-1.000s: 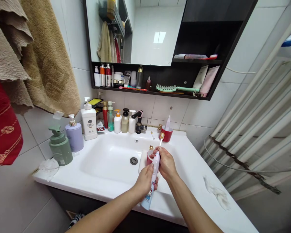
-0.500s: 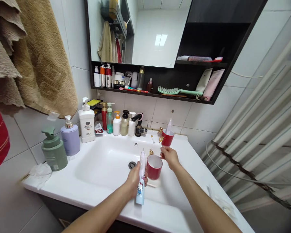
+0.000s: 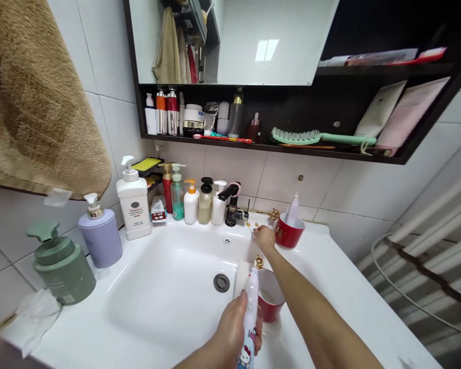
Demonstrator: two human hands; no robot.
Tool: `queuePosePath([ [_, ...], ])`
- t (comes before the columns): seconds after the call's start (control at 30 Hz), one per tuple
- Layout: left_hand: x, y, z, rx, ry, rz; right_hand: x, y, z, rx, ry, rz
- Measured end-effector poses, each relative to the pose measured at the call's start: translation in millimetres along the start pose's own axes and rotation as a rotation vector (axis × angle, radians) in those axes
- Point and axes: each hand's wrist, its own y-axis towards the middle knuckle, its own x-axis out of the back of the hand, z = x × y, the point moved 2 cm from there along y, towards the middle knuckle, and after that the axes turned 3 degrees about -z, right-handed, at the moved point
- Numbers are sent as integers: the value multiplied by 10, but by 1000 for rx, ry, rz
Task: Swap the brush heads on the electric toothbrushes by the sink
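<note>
My left hand (image 3: 234,323) is wrapped around an electric toothbrush handle (image 3: 249,312), pale pink to blue with a cartoon cat, held upright over the basin's front right. A red cup (image 3: 271,302) with a gold handle stands just behind it, partly covered by my right forearm. My right hand (image 3: 265,238) is at the sink's back ledge, its fingers pinched at a small toothbrush head (image 3: 256,224) with yellowish bristles. Beside that lies a second toothbrush head (image 3: 248,224). My fingers hide most of both stems. Another red cup (image 3: 290,236) close by holds a pale toothbrush handle (image 3: 293,209).
A black faucet (image 3: 234,205) rises behind the white basin (image 3: 169,287). Several pump bottles (image 3: 192,202) line the back and left. Overhead hangs a mirror cabinet (image 3: 230,46) with a green hairbrush (image 3: 303,137) on its shelf. A brown towel (image 3: 42,102) hangs at left.
My right hand has moved forward with the toothbrush head to the back ledge, beside the other one. The left hand still holds the handle, now lower in view. The camera has moved closer.
</note>
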Motion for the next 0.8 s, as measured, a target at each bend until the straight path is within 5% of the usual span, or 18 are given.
queuePosePath([
  [0.27,-1,-37,-12,-2,22,5,192,-153,-87,-40,136,49],
  [0.47,-18,-283,-64,-125,60,52,713,-917,-96,13,474,177],
  [0.57,-68,-481,-28,-147,156,178,962,-1384,-101,-10,927,367],
  [0.67,-118,-667,30,-157,251,238,1105,-1719,-102,-91,1260,483],
  [0.8,-146,-826,83,-167,279,215,1177,-1925,-90,-140,1421,474],
])
